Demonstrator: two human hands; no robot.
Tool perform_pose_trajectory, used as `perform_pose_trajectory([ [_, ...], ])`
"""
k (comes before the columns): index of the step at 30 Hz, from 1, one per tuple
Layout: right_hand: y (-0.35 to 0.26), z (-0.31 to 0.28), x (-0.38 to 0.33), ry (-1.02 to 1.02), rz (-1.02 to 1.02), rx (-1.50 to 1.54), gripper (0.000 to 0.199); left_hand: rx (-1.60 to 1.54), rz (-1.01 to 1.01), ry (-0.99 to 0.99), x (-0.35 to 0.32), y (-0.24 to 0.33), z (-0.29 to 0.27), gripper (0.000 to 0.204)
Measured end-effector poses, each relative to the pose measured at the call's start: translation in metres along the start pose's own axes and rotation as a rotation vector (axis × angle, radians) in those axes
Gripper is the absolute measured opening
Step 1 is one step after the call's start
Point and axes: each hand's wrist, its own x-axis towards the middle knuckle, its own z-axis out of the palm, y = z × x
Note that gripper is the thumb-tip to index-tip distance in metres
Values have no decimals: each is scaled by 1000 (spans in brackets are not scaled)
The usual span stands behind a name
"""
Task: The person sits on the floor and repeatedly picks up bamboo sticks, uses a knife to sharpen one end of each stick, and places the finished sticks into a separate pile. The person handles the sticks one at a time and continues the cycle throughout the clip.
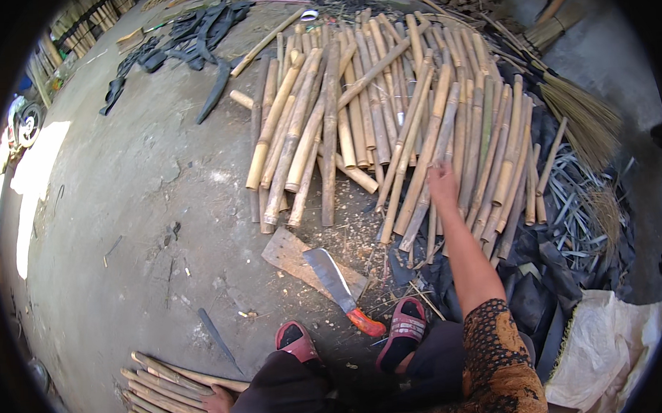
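Observation:
A large heap of cut bamboo poles lies ahead of me, mostly pointing away from my feet. My right hand reaches into its right half, fingers closed on a greyish bamboo pole. At the lower left, my left hand rests on the ends of a smaller bundle of bamboo poles, its fingers laid over them. Between my feet and the heap, a machete with an orange-red handle leans across a flat wooden board; neither hand touches it.
Black rubber-like strips lie at the far left. To the right are a straw broom, pale shredded strips, black sheeting and a white sack. A dark narrow strip lies beside my left foot. Sandals cover my feet.

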Motion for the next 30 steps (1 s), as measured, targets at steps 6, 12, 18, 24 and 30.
perform_pose_trajectory([
  [6,-21,193,-136,-592,100,-56,80,29,36,-28,-2,-3,-3,94],
  [12,-70,213,-161,-520,343,243,52,94,84,-54,-2,-8,-1,95],
  [18,-53,121,-159,-280,113,90,40,23,-30,89,-11,4,5,95],
  [24,-54,54,-202,-507,209,494,36,-599,700,212,-34,81,-62,60],
  [30,-133,54,-300,-784,369,861,39,-919,1241,-949,-143,229,-184,56],
])
